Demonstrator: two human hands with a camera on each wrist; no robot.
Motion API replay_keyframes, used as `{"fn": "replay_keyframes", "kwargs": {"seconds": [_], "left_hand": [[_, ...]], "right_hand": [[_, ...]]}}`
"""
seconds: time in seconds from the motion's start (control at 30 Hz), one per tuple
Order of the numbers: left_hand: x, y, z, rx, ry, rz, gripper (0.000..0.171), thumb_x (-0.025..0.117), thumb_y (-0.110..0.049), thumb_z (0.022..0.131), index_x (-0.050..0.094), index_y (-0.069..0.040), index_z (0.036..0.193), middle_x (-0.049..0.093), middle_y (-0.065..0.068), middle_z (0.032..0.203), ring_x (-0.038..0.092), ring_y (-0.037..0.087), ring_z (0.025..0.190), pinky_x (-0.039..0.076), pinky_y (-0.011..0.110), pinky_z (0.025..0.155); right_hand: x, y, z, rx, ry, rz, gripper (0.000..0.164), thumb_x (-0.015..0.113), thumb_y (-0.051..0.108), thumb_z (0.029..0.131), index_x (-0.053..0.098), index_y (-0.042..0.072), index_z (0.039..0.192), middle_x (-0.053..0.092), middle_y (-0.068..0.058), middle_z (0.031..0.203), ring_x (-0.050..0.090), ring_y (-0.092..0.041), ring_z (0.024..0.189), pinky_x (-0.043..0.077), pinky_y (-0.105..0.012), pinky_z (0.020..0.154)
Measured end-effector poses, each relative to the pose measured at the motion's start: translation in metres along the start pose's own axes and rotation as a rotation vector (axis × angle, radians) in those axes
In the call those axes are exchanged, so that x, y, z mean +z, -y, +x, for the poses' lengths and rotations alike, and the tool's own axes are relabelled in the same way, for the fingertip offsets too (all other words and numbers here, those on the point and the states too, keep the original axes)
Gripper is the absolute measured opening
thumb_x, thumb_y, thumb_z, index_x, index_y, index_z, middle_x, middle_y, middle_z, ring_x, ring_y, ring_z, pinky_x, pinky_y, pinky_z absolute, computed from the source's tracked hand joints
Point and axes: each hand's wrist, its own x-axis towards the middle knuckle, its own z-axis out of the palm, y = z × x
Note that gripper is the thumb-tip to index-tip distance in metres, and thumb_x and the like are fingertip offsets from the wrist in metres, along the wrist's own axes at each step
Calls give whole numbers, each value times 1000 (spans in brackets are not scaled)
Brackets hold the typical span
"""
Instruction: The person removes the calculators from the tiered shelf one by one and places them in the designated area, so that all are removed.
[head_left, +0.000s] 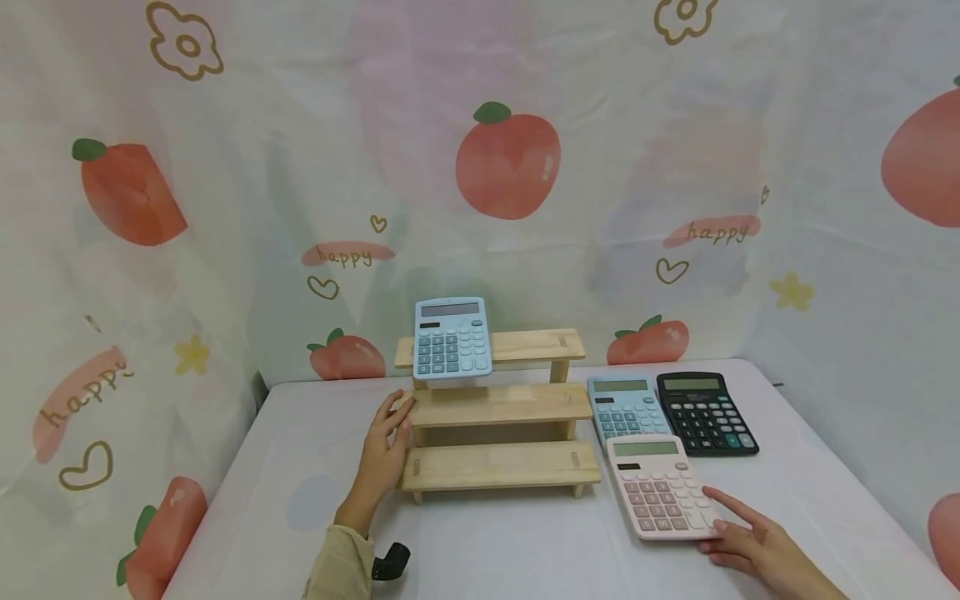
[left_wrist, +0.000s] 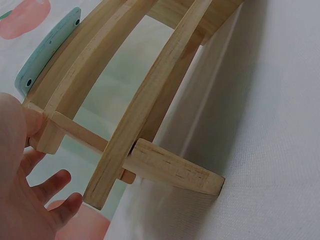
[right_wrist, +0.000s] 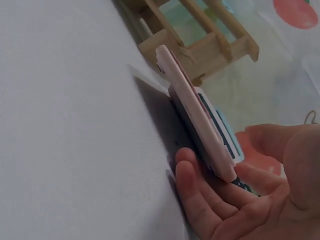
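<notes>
A three-tier wooden stand (head_left: pixel 502 406) stands in the middle of the table. On its top tier leans a light blue calculator (head_left: pixel 452 337). My left hand (head_left: pixel 384 450) grips the left end of the middle tier; in the left wrist view its other fingers (left_wrist: pixel 52 187) are spread below that board. To the stand's right, my right hand (head_left: pixel 753 537) holds a pink calculator (head_left: pixel 660 487) by its lower right corner. In the right wrist view, fingertips (right_wrist: pixel 187 175) reach under the tilted pink calculator (right_wrist: pixel 195 107), and a shadow lies below it.
Behind the pink calculator lie a second light blue calculator (head_left: pixel 624 404), partly covered by it, and a black calculator (head_left: pixel 707 412). A black curved object (head_left: pixel 392 562) shows beside the left sleeve (head_left: pixel 343 562). A fruit-patterned cloth (head_left: pixel 510 275) hangs around the white table (head_left: pixel 480 542).
</notes>
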Motion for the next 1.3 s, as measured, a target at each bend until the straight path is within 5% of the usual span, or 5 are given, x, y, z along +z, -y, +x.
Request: {"fn": "replay_keyframes", "kwargs": {"seconds": [0.17, 0.47, 0.8, 1.3], "left_hand": [[0, -1, 0, -5, 2, -4, 38, 50, -15, 106, 58, -3, 141, 42, 17, 157, 50, 41, 129, 43, 66, 100], [0, 0, 0, -9, -1, 3, 38, 50, -15, 106, 58, -4, 142, 42, 16, 158, 50, 40, 129, 43, 65, 100], [0, -1, -1, -8, -1, 5, 39, 51, -15, 106, 58, -3, 142, 42, 17, 158, 50, 41, 129, 43, 67, 101], [0, -3, 0, -8, 2, 0, 39, 51, -15, 106, 57, -3, 142, 41, 17, 158, 48, 43, 133, 42, 68, 103]], "right_hand": [[1, 8, -5, 31, -49, -66, 73, 40, 30, 110, -2, -6, 158, 56, -33, 134, 71, -18, 100, 59, -31, 87], [3, 14, -6, 95, -168, -102, 75, 42, 38, 109, 7, -6, 159, 74, -9, 109, 74, -20, 93, 60, -30, 82], [4, 17, -8, 117, -197, -221, 74, 48, 37, 107, 17, -11, 154, 75, -21, 106, 74, -24, 91, 60, -36, 80], [-4, 36, -11, -5, -232, -305, 66, 42, 36, 110, 22, -8, 155, 61, -29, 135, 74, -13, 89, 58, -26, 73]]}}
